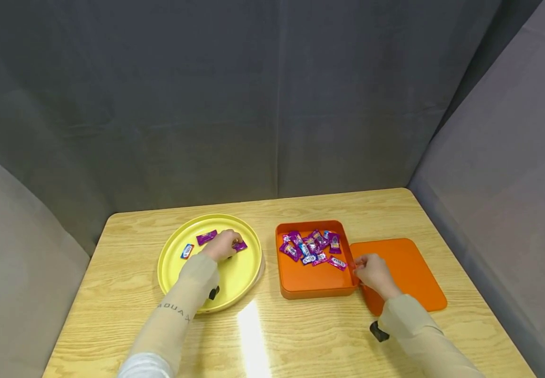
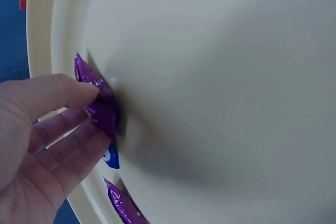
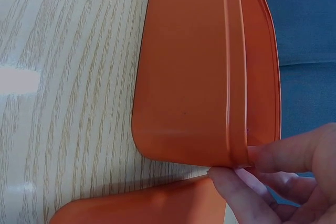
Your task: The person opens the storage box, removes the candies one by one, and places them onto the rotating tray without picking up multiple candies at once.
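Observation:
In the head view my left hand (image 1: 223, 245) reaches into a round yellow tray (image 1: 170, 273). Its thumb and fingers pinch a purple-wrapped candy (image 2: 102, 103) with a blue end, close to the tray's wall in the left wrist view. Another purple candy (image 2: 126, 205) lies beside it. Two more, a purple candy (image 1: 206, 237) and a small blue-and-white candy (image 1: 187, 251), rest on the tray's left part. My right hand (image 1: 374, 273) pinches the side wall of a square orange box (image 3: 189, 66) near a corner, thumb inside. Several purple and blue candies (image 1: 311, 245) lie in the box.
An orange lid (image 1: 409, 273) lies flat on the wooden table (image 1: 301, 336), right of the box and partly under my right hand. A dark curtain (image 1: 197, 105) stands behind the table, and a pale partition (image 1: 504, 184) rises on the right.

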Available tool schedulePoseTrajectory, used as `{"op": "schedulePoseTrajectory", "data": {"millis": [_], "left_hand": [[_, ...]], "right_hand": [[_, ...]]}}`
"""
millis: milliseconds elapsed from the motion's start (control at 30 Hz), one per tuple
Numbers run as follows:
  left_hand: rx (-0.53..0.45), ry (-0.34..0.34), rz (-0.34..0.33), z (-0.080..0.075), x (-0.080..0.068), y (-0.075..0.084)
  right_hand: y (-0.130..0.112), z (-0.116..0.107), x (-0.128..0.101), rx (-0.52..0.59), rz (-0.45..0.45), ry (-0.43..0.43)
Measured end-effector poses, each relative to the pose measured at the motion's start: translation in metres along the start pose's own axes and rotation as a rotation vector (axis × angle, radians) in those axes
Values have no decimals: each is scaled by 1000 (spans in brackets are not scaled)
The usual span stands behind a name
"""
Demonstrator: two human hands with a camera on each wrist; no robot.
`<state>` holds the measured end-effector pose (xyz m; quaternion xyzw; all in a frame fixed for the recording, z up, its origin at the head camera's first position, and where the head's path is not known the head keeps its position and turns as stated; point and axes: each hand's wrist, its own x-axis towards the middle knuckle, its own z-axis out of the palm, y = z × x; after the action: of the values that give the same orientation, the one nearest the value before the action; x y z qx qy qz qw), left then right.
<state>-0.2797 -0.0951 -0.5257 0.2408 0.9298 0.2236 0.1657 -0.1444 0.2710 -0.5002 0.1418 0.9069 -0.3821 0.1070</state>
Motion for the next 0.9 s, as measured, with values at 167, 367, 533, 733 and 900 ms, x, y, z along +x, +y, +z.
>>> {"op": "schedulePoseTrajectory", "data": {"millis": [167, 367, 533, 733, 900], "left_hand": [[-5, 1, 10, 2, 1, -1], [0, 2, -1, 3, 2, -2], [22, 0, -17, 3, 2, -2], [21, 6, -12, 0, 0, -1], [-11, 77, 10, -5, -1, 3]], "right_hand": [[0, -1, 0, 3, -11, -1], [0, -1, 1, 3, -15, -6], [-2, -2, -1, 4, -6, -5], [3, -2, 0, 11, -39, 5], [3, -2, 0, 6, -42, 12]]}}
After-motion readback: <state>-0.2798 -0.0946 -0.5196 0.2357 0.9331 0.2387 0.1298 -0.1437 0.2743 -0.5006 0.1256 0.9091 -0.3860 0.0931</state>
